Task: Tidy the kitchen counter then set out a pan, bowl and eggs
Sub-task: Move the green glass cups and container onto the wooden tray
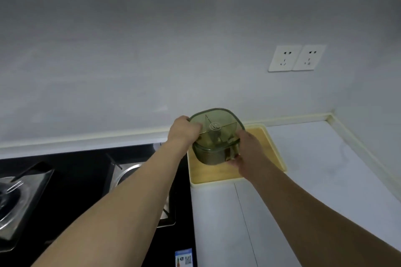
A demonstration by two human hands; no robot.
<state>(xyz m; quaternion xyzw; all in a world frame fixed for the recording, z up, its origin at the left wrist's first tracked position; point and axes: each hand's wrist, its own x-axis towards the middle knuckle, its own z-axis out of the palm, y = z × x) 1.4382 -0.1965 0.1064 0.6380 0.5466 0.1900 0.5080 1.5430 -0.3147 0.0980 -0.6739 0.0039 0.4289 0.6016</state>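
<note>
Green divided container [213, 136]: lidded, translucent, tilted above wooden tray [202, 173] near back wall. Left hand [184, 129] grips its left rim; right hand [247, 149] grips its near right side. Black gas hob [91, 171] left; white counter [303, 180] right; twin sockets [296, 58] behind.

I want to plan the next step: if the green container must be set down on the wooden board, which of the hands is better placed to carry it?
Probably the right hand: it grips the green container low on its body, above the wooden board. The left hand holds only the lid edge.
</note>
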